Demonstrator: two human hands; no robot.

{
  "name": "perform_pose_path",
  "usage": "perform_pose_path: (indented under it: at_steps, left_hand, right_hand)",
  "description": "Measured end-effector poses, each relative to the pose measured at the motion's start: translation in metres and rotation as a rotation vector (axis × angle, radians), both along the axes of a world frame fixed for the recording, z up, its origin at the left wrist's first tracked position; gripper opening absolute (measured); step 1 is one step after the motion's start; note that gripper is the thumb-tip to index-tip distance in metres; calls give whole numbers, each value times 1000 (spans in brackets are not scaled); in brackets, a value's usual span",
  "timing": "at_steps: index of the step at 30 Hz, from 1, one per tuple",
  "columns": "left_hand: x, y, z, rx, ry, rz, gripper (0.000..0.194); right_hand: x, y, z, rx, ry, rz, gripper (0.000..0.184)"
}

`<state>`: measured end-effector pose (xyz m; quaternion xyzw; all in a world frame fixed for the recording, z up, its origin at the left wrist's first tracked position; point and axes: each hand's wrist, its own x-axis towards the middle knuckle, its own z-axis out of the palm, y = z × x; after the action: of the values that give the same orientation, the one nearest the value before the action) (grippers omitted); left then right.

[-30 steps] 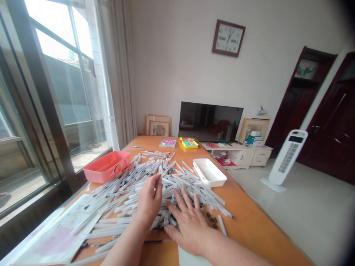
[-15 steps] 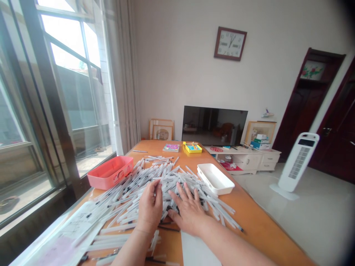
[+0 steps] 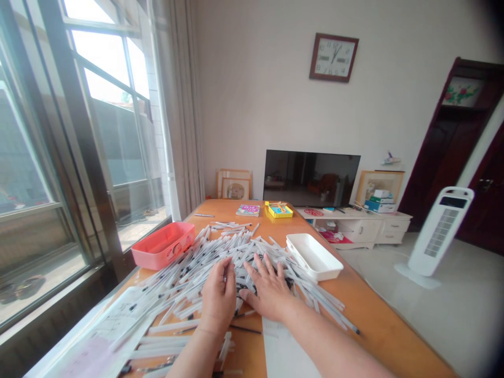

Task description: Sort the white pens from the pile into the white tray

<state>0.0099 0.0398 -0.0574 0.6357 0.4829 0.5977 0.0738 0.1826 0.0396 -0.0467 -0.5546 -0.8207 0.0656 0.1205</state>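
Observation:
A large heap of clear and whitish pens or pen parts (image 3: 232,242), many with black ends, spreads over the wooden table. My right hand (image 3: 270,289) lies palm down on the near side of this heap, fingers spread. Just left of it, my left hand (image 3: 218,294) is curled above the heap, fingertips drawn together. Whatever it may hold is hidden by the fingers. Separate pale pen barrels (image 3: 163,341) lie by my left forearm, and a thin black refill (image 3: 244,329) rests between my wrists.
A red plastic basket (image 3: 144,253) stands left of the heap, a white tray (image 3: 315,260) right of it. Paper sheets (image 3: 281,344) lie near me. Farther back are a colourful booklet (image 3: 248,210), a yellow box (image 3: 280,212) and a single pen (image 3: 204,215).
The whole view has shifted slightly, so things appear a little farther right. Both hands keep nearly the same pose over the heap.

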Motion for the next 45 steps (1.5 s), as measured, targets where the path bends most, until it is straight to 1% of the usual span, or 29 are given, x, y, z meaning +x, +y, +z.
perform_pose_path:
  at_steps: [3, 5, 9, 11, 13, 14, 16, 18, 21, 23, 25, 27, 28, 30, 32, 34, 36, 38, 41, 45]
  left_hand:
    - [0, 0, 1, 8, 1, 8, 24]
    - [1, 0, 1, 9, -9, 17, 25]
    - [2, -2, 3, 4, 2, 40, 25]
    - [3, -2, 3, 4, 13, 48, 25]
    - [3, -2, 3, 6, 19, 57, 25]
    - [3, -2, 3, 7, 22, 60, 25]
    - [3, -2, 3, 11, 32, 59, 25]
    - [3, -2, 4, 16, 47, 54, 25]
    - [3, -3, 5, 17, 65, 57, 25]
    - [3, -3, 5, 20, 60, 66, 26]
    - [3, -3, 5, 29, 56, 72, 26]
    - [3, -2, 5, 35, 64, 73, 26]
    - [4, -2, 5, 35, 73, 72, 25]
    - [6, -3, 6, 34, 92, 64, 25]
    - [7, -4, 7, 38, 110, 54, 24]
    - [8, -5, 8, 47, 123, 44, 24]
    - [8, -6, 8, 52, 124, 36, 24]
    - [7, -6, 8, 53, 120, 34, 24]
    - [6, -5, 7, 59, 123, 41, 23]
    - [6, -4, 6, 70, 119, 35, 23]
  right_hand:
    - [4, -2, 5, -44, 16, 31, 83]
    - [9, -3, 10, -34, 52, 19, 79]
    - [18, -2, 19, 140, 229, -64, 51]
    - [21, -1, 20, 214, 321, -66, 42]
    - [24, -3, 19, 240, 357, -33, 37]
    - [24, -4, 18, 238, 356, -7, 36]
    - [25, -9, 18, 225, 349, 49, 42]
    - [27, -15, 22, 226, 380, 60, 48]
    - [44, -27, 34, 270, 519, -20, 47]
    - [68, -38, 38, 285, 637, -99, 47]
    - [98, -53, 33, 296, 691, -226, 50]
    - [130, -71, 20, 297, 640, -357, 54]
    - [144, -81, 11, 263, 580, -399, 57]
    - [165, -97, -5, 126, 449, -474, 66]
    - [172, -109, -16, -42, 317, -519, 74]
    - [166, -116, -19, -136, 203, -483, 77]
    - [151, -117, -16, -165, 123, -419, 81]
    - [130, -116, -12, -162, 78, -367, 86]
    - [98, -110, -8, -147, 61, -275, 87]
    - [68, -99, -9, -108, 49, -243, 84]
